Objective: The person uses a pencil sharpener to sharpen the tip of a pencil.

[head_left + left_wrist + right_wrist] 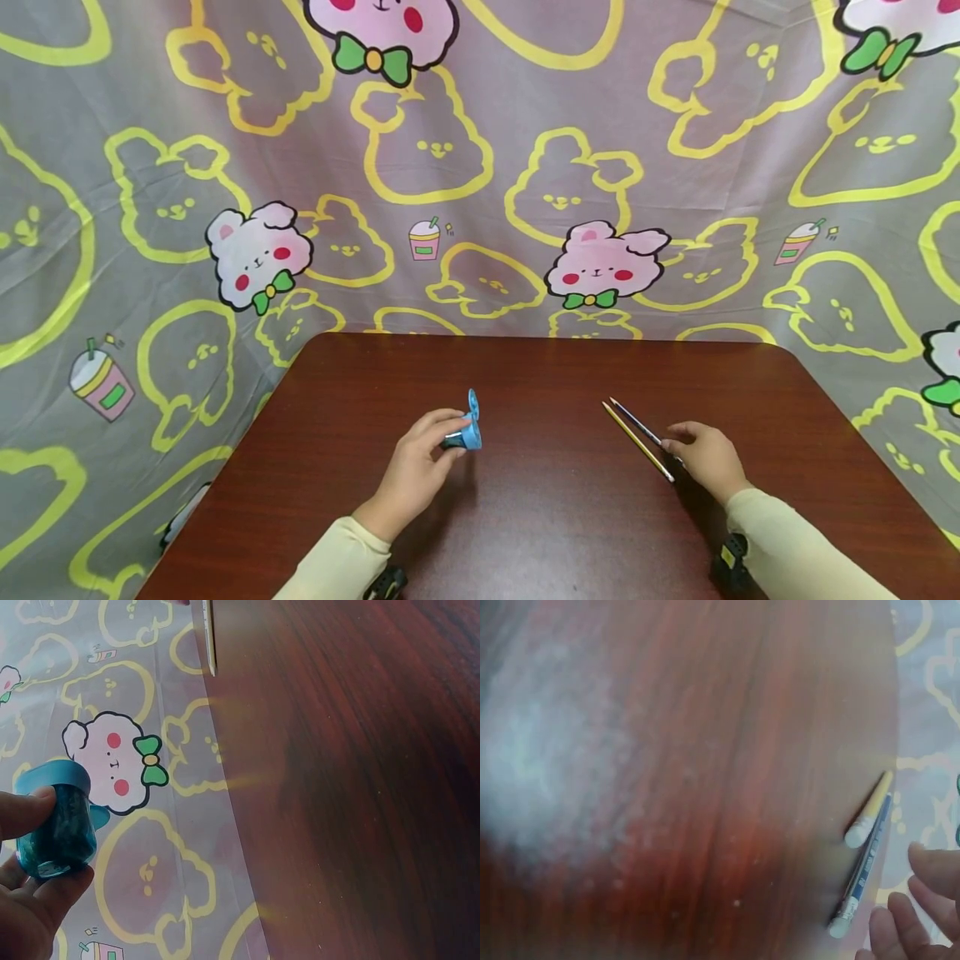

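Left fingers (441, 428) grasp small transparent jar (56, 859), blue flip cap (56, 775) open, dark contents (67, 825); right fingers (937, 868) released beside blue eraser-tipped pencil (859, 878), print (865, 862) illegible.

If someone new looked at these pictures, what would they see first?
Probably the cartoon cloth behind the table, with its pink-cheeked animals. Then the little blue-lidded bottle, flipped open, in the left hand, and the yellow pencil and blue pencil by the right hand.
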Demonstrator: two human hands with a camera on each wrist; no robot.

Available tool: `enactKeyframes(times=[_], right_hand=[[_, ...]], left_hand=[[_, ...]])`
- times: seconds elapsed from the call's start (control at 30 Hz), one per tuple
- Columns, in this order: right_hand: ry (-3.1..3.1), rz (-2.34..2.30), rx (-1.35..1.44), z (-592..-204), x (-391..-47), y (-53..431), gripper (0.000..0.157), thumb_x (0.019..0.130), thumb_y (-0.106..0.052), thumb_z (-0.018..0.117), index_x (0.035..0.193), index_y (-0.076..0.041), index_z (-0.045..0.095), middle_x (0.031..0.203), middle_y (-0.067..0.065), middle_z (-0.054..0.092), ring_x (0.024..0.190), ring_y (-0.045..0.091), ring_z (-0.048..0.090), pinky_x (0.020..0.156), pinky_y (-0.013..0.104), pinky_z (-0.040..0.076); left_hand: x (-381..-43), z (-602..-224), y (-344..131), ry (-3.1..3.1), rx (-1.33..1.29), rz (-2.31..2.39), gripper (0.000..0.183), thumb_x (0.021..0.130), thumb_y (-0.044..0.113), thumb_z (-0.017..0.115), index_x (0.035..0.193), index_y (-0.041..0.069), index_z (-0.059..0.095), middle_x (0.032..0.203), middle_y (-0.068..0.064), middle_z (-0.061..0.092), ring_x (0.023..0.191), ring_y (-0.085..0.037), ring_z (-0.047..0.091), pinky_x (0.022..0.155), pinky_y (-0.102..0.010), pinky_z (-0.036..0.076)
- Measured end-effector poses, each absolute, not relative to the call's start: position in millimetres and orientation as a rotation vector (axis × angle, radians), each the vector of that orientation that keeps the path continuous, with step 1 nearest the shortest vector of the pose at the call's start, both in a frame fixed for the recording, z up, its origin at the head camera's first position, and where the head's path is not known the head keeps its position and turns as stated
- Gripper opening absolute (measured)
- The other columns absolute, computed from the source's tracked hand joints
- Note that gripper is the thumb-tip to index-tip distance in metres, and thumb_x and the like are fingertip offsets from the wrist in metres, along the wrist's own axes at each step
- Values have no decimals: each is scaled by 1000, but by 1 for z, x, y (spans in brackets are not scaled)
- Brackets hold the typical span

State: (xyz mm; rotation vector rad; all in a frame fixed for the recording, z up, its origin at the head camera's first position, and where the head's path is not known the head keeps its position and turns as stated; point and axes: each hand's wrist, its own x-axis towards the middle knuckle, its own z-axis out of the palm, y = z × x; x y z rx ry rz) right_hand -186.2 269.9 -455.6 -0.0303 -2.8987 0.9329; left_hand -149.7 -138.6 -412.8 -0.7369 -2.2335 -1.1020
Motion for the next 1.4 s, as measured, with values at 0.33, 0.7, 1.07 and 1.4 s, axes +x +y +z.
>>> enactKeyframes(times=[0.33, 0.7, 1.07, 1.4], right_hand=[[-2857, 974, 45, -455, -175, 263, 39, 88, -19, 70, 117, 6, 63, 103, 20, 66, 92, 34, 62, 74, 46, 50], [-2911, 917, 16, -455, -167, 257, 39, 85, -18, 72, 115, 6, 64, 98, 16, 65, 83, 25, 62, 67, 39, 49], [-2944, 855, 31, -458, -162, 254, 42, 82, -19, 75, 112, 7, 65, 100, 19, 66, 87, 31, 64, 73, 48, 51], [-3003, 760, -24, -456, -164, 249, 41, 81, -18, 75, 113, 5, 66, 104, 23, 66, 97, 41, 63, 75, 54, 50]], left_hand=[[-147, -408, -140, -2251, -729, -1135, 40, 74, -11, 76, 110, 4, 71, 114, -11, 64, 96, -22, 64, 66, -24, 53], [-147, -407, -140, -2258, -734, -1132, 39, 75, -10, 76, 111, 4, 71, 114, -11, 64, 97, -22, 64, 67, -24, 54], [-146, -407, -140, -2263, -753, -1121, 41, 73, -12, 76, 111, 3, 71, 115, -13, 64, 96, -22, 64, 65, -23, 53], [-146, -408, -140, -2277, -737, -1120, 40, 73, -11, 76, 110, 4, 71, 115, -11, 64, 96, -22, 64, 65, -23, 53]])
